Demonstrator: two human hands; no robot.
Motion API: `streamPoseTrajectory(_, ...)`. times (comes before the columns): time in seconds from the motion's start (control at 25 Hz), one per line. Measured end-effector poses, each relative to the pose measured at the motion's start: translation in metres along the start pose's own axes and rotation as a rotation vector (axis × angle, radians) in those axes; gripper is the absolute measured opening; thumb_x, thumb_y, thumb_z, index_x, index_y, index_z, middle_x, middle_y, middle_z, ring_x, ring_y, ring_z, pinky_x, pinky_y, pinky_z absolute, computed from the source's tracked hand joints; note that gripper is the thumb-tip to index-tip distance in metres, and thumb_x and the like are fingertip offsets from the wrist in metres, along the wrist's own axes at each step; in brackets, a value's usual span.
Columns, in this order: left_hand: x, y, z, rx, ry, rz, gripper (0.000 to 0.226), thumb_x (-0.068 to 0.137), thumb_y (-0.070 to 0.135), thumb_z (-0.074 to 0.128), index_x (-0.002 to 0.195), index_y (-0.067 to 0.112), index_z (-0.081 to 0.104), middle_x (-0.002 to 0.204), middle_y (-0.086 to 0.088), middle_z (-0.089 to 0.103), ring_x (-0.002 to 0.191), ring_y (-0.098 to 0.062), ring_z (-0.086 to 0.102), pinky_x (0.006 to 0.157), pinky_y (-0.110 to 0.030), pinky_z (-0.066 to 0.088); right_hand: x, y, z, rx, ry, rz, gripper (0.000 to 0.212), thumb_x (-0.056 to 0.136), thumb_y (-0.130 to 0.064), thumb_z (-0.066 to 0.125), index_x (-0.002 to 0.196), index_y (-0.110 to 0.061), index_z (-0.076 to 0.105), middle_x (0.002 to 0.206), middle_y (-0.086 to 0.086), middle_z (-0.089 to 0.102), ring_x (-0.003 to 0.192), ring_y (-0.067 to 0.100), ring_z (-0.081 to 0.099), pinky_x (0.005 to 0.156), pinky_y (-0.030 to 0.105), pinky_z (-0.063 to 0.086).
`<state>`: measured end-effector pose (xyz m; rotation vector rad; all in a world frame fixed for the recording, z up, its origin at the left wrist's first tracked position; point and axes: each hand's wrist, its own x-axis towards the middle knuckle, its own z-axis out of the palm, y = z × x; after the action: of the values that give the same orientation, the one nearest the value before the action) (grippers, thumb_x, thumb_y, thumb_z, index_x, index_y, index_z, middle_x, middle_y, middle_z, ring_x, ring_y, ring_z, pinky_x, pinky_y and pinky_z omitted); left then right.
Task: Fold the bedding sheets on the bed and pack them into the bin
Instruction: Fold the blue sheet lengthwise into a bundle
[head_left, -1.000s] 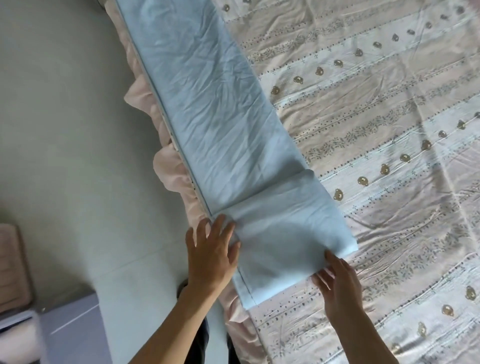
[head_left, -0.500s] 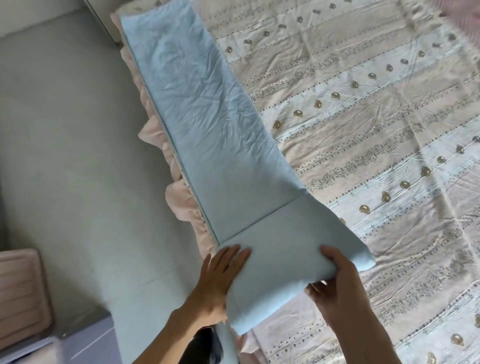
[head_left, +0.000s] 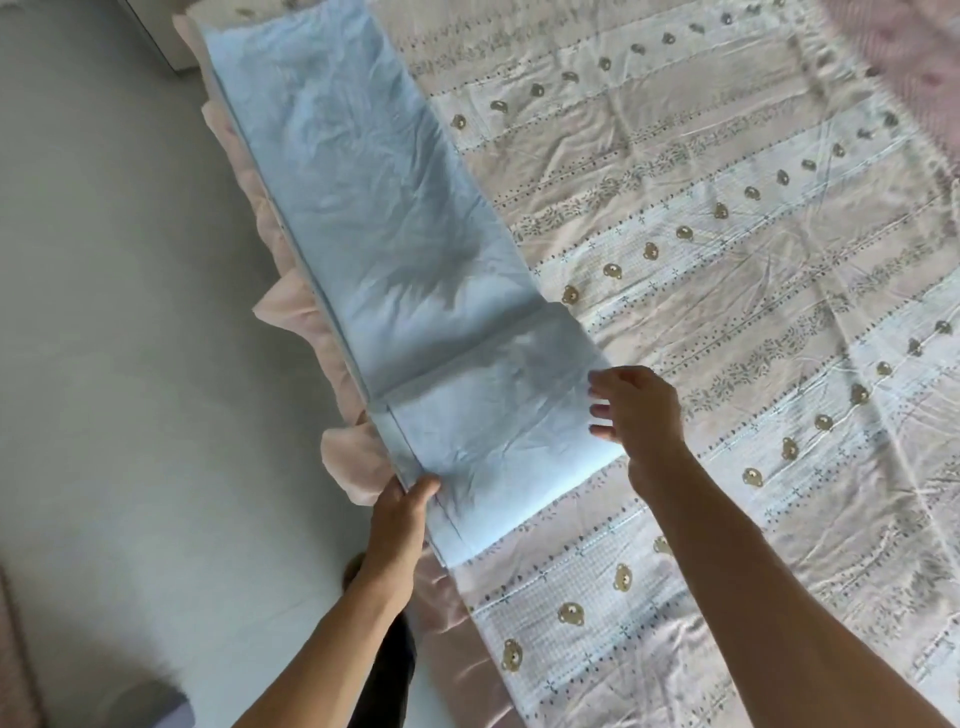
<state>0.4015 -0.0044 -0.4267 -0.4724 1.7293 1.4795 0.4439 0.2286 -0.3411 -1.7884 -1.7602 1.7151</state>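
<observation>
A light blue sheet (head_left: 374, 218) lies as a long narrow strip along the left edge of the bed (head_left: 727, 260). Its near end is doubled over into a thicker folded block (head_left: 498, 415). My left hand (head_left: 402, 506) grips the block's near left corner, thumb on top and fingers under the cloth. My right hand (head_left: 636, 408) is at the block's right edge, fingers curled around that edge. No bin is in view.
The bed wears a pink and white cover printed with small bears, with a pink ruffled skirt (head_left: 291, 312) hanging over its left side. Pale grey floor (head_left: 130, 364) fills the left. A dark object (head_left: 166, 701) sits at the bottom left.
The folded block was rolled one more turn up the strip and now lies flat. My left hand slid from the top of the cloth to the near corner; my right hand moved up the right edge.
</observation>
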Motion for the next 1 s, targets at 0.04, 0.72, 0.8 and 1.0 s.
streamPoseTrajectory(0.04, 0.001, -0.001, 0.0, 0.008, -0.023, -0.017, 0.037, 0.081, 0.027, 0.07, 0.118, 0.024, 0.063, 0.106, 0.005, 0.073, 0.101, -0.019, 0.067, 0.088, -0.041, 0.054, 0.011, 0.009, -0.004, -0.25, 0.086, -0.109, 0.019, 0.087, -0.024, 0.068, 0.104, -0.017, 0.062, 0.104, 0.007, 0.068, 0.093, 0.029, 0.063, 0.077, 0.037, 0.052)
streamPoseTrajectory(0.72, -0.01, 0.026, 0.009, 0.785, 0.374, 0.766, 0.044, 0.08, 0.021, 0.063, 0.123, 0.016, 0.053, 0.124, -0.007, 0.055, 0.112, -0.025, 0.053, 0.09, -0.042, 0.045, 0.004, 0.101, 0.0, 0.427, 0.09, 0.342, 0.043, 0.084, -0.028, 0.077, 0.119, -0.012, 0.058, 0.112, 0.013, 0.069, 0.1, 0.028, 0.067, 0.09, 0.045, 0.055)
streamPoseTrajectory(0.8, 0.019, 0.042, 0.016, 1.076, 0.194, 0.872, 0.047, 0.086, 0.025, 0.056, 0.132, 0.021, 0.052, 0.137, -0.005, 0.05, 0.126, -0.024, 0.047, 0.1, -0.049, 0.039, -0.006, 0.11, 0.002, 0.579, -0.123, 0.455, 0.039, 0.086, -0.026, 0.072, 0.121, -0.014, 0.061, 0.112, 0.011, 0.072, 0.099, 0.029, 0.069, 0.09, 0.044, 0.055)
streamPoseTrajectory(1.0, 0.079, 0.061, 0.004, 1.207, -0.058, 0.816, 0.038, 0.09, 0.019, 0.048, 0.126, 0.031, 0.053, 0.134, 0.007, 0.055, 0.125, -0.016, 0.052, 0.098, -0.043, 0.041, -0.004, 0.094, 0.004, 0.658, -0.252, 0.495, 0.038, 0.078, -0.016, 0.07, 0.115, -0.007, 0.067, 0.105, 0.011, 0.074, 0.094, 0.027, 0.069, 0.088, 0.041, 0.051)
